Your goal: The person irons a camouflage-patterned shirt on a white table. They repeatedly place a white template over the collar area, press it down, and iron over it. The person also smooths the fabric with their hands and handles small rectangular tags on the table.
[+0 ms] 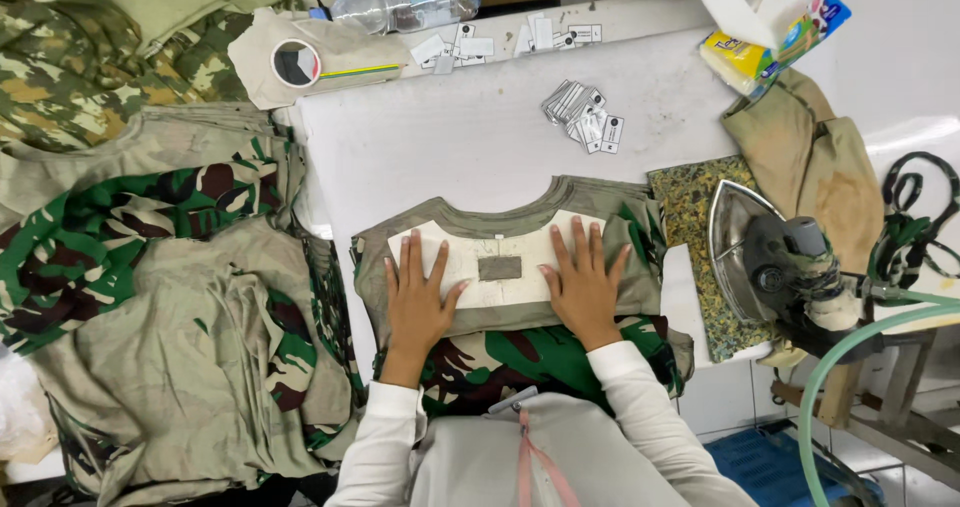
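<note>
A camouflage shirt [520, 352] lies inside out on the white table [450, 137], collar end away from the person, with a pale template [480, 257] laid across its upper back. A small grey label [499, 268] sits at the middle of the template. The left hand [417, 302] presses flat on the template just left of the label, fingers spread; the right hand [583, 285] presses flat just right of it. Both hands are open and apart, clamped on nothing, only bearing down.

The shirt looks soft, light and limp; it would likely slide and wrinkle on the smooth table, so flat palm pressure suits it better than a pinch. To lift it, the shoulders or collar seam on either side of the label seem the firmest holds. The template looks like thin card, stiffer than the cloth but easy to crease, best held by its edges. The label is small and light, and I judge it could shift at a touch.

Beyond the label lies a heap of tags [583, 115]. Right of it an iron [775, 262] rests on a speckled pad [690, 227]. Left of it is a pile of garments [170, 297], and beyond that a bottle [405, 2].
</note>
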